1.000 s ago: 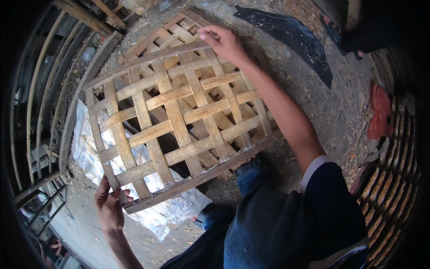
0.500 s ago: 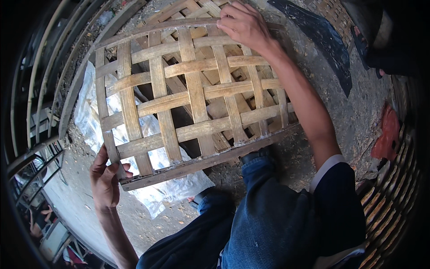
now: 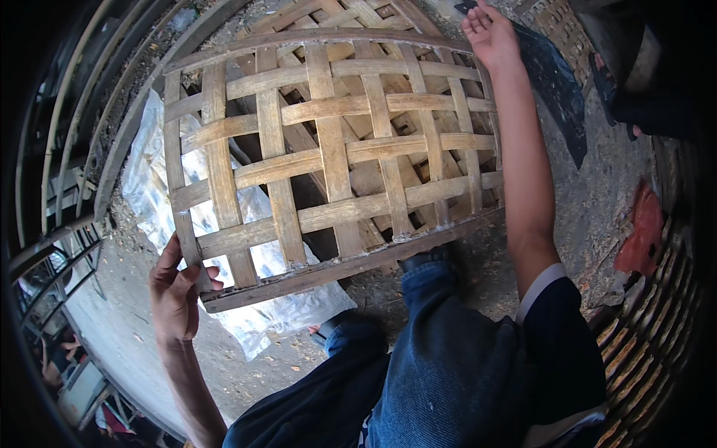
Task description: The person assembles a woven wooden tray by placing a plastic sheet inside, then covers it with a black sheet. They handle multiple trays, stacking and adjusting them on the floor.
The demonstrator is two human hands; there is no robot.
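A woven bamboo panel (image 3: 329, 153) with wooden strips along its edges is held tilted in front of me. At its lower left corner my left hand (image 3: 177, 287) is closed round the edge strip, thumb in front and fingertips showing through a gap. My right hand (image 3: 491, 33) is off the panel, just past its upper right corner, palm turned up and fingers partly spread; nothing shows in it. Through the gaps, more woven bamboo panels (image 3: 328, 13) can be seen lying behind, partly hidden.
Clear plastic sheeting (image 3: 146, 179) lies on the floor under the panel's left side. A black plastic sheet (image 3: 556, 89) is at the upper right, with a red plastic bag (image 3: 638, 231) below it. Slatted wood (image 3: 650, 351) stands at the right; bamboo poles (image 3: 63, 112) line the left.
My right hand has let go of the panel's top edge and moved right, its palm turning up. The left hand keeps its grip, and the panel has shifted slightly.
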